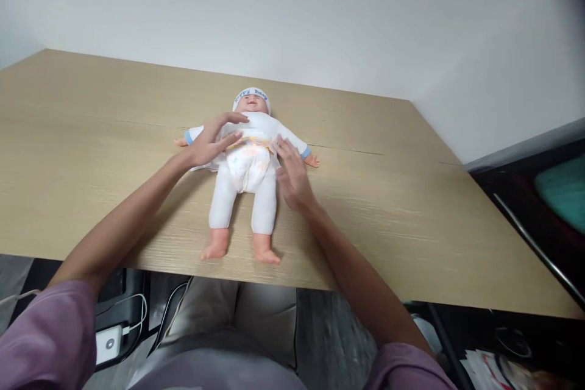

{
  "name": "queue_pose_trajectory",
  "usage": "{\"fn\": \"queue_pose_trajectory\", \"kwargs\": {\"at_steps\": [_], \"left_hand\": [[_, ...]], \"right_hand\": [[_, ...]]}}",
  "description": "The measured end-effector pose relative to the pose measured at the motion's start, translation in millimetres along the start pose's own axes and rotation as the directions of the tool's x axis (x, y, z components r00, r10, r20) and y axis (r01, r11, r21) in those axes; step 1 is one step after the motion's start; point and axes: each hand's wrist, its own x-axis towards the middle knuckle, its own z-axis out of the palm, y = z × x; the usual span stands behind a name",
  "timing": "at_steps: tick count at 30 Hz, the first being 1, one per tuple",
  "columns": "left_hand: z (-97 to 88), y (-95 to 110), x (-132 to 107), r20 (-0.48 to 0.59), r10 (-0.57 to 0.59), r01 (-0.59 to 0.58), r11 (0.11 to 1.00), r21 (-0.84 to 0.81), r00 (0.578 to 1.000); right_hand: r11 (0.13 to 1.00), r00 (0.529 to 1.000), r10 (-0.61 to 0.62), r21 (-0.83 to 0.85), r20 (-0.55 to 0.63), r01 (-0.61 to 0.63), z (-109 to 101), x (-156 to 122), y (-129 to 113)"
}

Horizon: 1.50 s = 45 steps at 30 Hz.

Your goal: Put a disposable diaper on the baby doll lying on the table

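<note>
A baby doll (262,125) lies on its back on the wooden table, its feet toward me and its arms spread wide. It has a white cap with blue lettering and white clothes with blue cuffs. Around its hips is a white diaper (248,167) with an orange-patterned waistband. My left hand (214,139) hovers over the doll's chest and waist, fingers apart. Beside the diaper's right edge is my right hand (292,170), its fingers spread near the doll's side; whether they touch the diaper's edge I cannot tell. Neither hand visibly grips anything.
The wooden table (365,219) reaches back to a white wall (292,18). At the right stands a dark object with a teal panel (564,192). Below the front edge are a white device (108,344) with a cable, and some papers (491,368).
</note>
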Motion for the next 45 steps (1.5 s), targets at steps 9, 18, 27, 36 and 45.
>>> {"fn": "queue_pose_trajectory", "kwargs": {"at_steps": [9,18,27,36,45], "left_hand": [[-33.4,-44.2,-80.8,-0.061,-0.329,0.32,0.832,0.453,0.942],[-20.9,-37.1,-84.1,0.035,-0.468,0.34,0.689,0.64,0.883],[-22.6,-58.0,-84.0,-0.11,-0.456,0.468,0.842,0.269,0.883],[-15.1,-38.5,-65.9,-0.108,-0.525,0.483,0.831,-0.276,0.844],[7.5,0.3,-17.7,0.031,-0.329,0.328,0.918,-0.223,0.944]], "right_hand": [[0.991,0.986,0.022,-0.124,-0.163,-0.043,-9.0,37.7,-40.9],[0.977,0.927,0.022,-0.204,0.375,0.059,37.0,123.8,-52.9],[0.988,0.93,0.046,-0.155,0.364,0.012,69.0,154.7,-36.2],[0.97,0.955,0.055,-0.243,0.292,0.019,33.8,121.6,-79.3],[0.965,0.966,0.131,-0.252,0.223,-0.073,51.0,105.5,-62.6]]}}
